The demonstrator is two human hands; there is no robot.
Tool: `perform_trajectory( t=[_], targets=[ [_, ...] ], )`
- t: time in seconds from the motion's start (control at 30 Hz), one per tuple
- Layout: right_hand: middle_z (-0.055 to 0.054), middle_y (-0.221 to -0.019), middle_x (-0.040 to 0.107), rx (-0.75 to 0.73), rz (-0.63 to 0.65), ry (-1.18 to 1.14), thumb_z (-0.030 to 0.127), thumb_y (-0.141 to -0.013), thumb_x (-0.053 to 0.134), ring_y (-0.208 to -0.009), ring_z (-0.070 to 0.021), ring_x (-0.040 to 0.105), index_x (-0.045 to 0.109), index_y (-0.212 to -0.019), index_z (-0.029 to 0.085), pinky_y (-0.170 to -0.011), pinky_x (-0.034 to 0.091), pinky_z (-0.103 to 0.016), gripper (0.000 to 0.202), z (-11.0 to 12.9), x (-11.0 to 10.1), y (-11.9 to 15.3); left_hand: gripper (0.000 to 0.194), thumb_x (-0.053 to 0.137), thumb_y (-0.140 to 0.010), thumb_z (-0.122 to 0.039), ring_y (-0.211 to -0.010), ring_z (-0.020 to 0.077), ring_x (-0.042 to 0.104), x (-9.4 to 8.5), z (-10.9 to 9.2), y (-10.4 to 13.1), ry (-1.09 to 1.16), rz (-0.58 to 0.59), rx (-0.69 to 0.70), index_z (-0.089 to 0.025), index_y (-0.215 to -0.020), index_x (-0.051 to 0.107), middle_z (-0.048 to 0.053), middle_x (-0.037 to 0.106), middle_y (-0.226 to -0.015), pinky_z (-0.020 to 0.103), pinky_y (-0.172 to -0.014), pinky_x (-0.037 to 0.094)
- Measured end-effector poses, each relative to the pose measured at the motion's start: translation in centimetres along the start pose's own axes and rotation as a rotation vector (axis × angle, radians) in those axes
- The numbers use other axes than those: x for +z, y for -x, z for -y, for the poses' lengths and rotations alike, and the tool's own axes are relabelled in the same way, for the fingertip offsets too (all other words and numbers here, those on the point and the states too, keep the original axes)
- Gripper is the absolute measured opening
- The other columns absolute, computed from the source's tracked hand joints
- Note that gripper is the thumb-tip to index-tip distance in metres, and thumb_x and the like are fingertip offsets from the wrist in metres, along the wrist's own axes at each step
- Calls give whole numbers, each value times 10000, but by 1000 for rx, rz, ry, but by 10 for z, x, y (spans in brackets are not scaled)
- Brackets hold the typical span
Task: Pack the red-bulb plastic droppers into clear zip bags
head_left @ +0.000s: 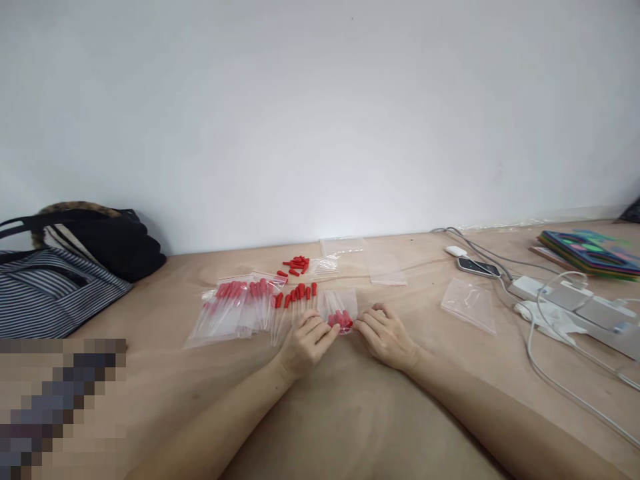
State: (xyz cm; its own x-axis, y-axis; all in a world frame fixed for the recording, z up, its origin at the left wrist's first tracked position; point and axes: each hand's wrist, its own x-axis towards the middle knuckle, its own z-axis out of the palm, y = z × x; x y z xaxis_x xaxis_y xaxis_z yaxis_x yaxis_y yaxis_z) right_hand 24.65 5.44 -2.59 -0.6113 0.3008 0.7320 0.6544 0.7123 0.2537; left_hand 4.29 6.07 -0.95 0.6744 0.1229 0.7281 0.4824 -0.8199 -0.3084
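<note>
A small clear bag (342, 303) with several red-bulbed droppers inside lies flat, its bulb end toward me. My left hand (306, 340) pinches the bag's near left edge beside the red bulbs. At the near right corner, my right hand (383, 335) is closed on the bag's edge, fingers curled. Just left of the bag are several loose droppers with red bulbs (301, 291), partly behind my left hand. Filled bags of droppers (233, 310) overlap further left. Behind lie a pile of loose red bulbs (296, 263) and several thin clear tubes (325, 266).
Empty clear bags (387, 269) lie at the back and another bag (469, 305) to the right. Further right are a phone (478, 267), cables, a power strip (607, 327), a tissue (550, 319) and colourful sheets (590, 250). A striped bag (60, 287) stands far left.
</note>
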Motion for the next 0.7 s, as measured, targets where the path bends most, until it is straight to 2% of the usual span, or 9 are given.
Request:
perform_trajectory(
  t=[0.2,0.37,0.7],
  targets=[
    [-31,-601,562,-74,-99,14,74,-873,365,-603,-135,477,596,-936,87,-691,388,-309,241,1,-3,1,254,359,-888,-35,-572,128,528,-1,0,2,14,-9,1,-137,-1000,563,-10,567,-605,317,-715,478],
    [-37,-739,636,-69,-156,13,104,-868,419,-707,-135,535,596,-901,148,-758,369,-333,185,5,-1,-3,272,359,-871,-37,-586,132,536,3,-3,-1,34,-9,-37,-158,-962,585,-11,558,-595,326,-744,464],
    [-15,-641,582,54,-22,139,82,-869,353,-609,-121,489,569,-730,148,-874,282,-359,265,11,-1,-8,290,348,-905,-87,-548,121,498,4,-5,-6,1,12,-80,-154,-807,612,-14,543,-561,326,-771,428]
  ],
)
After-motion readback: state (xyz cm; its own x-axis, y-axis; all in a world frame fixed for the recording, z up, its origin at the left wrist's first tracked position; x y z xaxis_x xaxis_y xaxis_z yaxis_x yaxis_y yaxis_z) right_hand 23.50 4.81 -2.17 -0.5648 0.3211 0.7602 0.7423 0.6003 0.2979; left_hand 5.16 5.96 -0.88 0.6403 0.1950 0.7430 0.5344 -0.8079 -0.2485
